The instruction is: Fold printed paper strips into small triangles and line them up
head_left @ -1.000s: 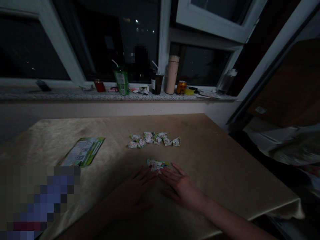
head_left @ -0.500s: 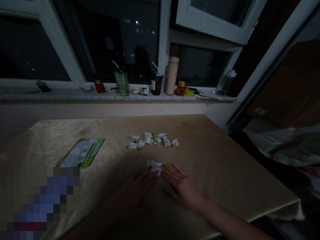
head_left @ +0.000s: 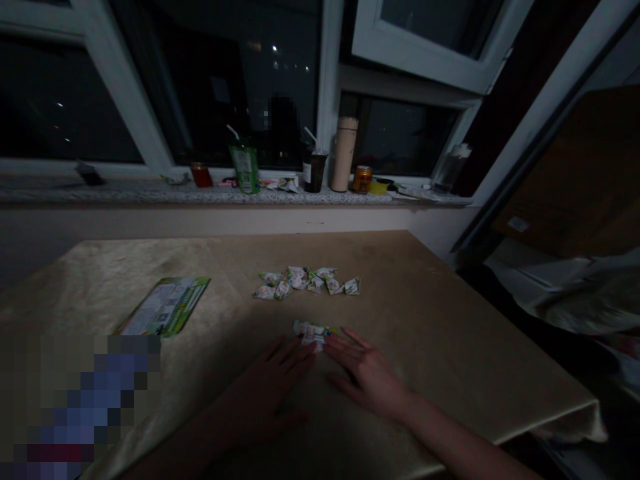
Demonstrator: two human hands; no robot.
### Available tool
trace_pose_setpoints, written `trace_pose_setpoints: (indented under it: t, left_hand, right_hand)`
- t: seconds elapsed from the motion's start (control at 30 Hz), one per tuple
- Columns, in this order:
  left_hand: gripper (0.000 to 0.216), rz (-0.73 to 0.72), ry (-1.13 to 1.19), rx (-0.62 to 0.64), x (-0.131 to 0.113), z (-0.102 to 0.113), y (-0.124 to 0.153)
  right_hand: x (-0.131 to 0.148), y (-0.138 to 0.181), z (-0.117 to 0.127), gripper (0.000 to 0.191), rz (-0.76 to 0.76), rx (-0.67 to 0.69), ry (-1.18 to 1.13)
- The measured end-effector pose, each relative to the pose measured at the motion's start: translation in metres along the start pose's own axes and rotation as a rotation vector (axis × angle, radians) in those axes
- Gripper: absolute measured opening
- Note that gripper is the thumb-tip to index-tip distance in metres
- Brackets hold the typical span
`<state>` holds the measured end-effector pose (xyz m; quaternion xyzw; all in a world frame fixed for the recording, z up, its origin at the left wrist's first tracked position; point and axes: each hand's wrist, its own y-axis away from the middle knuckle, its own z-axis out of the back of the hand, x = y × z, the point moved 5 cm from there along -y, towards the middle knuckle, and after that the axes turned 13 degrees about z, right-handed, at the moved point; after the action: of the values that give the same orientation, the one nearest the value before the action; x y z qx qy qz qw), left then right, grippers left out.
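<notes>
My left hand (head_left: 277,377) lies flat on the tablecloth, fingers stretched out, its fingertips at the lower left edge of a small printed wrapper (head_left: 309,331). From the other side my right hand (head_left: 363,367) rests with its fingers extended, their tips on the wrapper's right part. The wrapper looks spread flat; part of it is hidden under my fingers. Beyond it, several twist-wrapped candies (head_left: 299,277) in white and green wrappers form a loose zigzag row. Off to the left lies a flat green and white candy bag (head_left: 170,303).
A beige cloth covers the table (head_left: 425,313). Along the windowsill (head_left: 175,195) stand a green cup with a straw (head_left: 245,167), a dark cup (head_left: 314,172), a pale thermos (head_left: 344,157), an orange can (head_left: 362,179) and a red jar (head_left: 201,175). The lower left is pixelated.
</notes>
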<state>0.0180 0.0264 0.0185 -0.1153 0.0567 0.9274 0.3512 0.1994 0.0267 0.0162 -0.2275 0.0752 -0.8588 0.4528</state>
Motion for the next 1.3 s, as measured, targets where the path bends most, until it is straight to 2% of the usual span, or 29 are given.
trace_pose_setpoints:
  t: [0.17, 0.63, 0.93, 1.1, 1.3]
  left_hand:
    - [0.08, -0.01, 0.02, -0.024, 0.0, 0.001, 0.001]
    - [0.082, -0.018, 0.015, -0.019, 0.002, 0.0, -0.001]
    - [0.082, -0.007, 0.016, -0.032, 0.0, 0.001, 0.0]
    - [0.084, -0.008, 0.008, -0.031, -0.001, 0.0, 0.0]
    - [0.081, -0.006, -0.01, 0.001, 0.0, 0.0, 0.0]
  right_hand:
    - [0.0, 0.002, 0.003, 0.044, -0.053, -0.036, 0.085]
    - [0.004, 0.002, 0.003, 0.038, -0.067, -0.051, 0.183]
    - [0.005, 0.001, 0.005, 0.038, -0.076, -0.078, 0.184]
    - [0.004, 0.003, 0.008, 0.04, -0.06, -0.042, 0.142]
    - [-0.001, 0.006, 0.01, 0.043, -0.092, -0.054, 0.151]
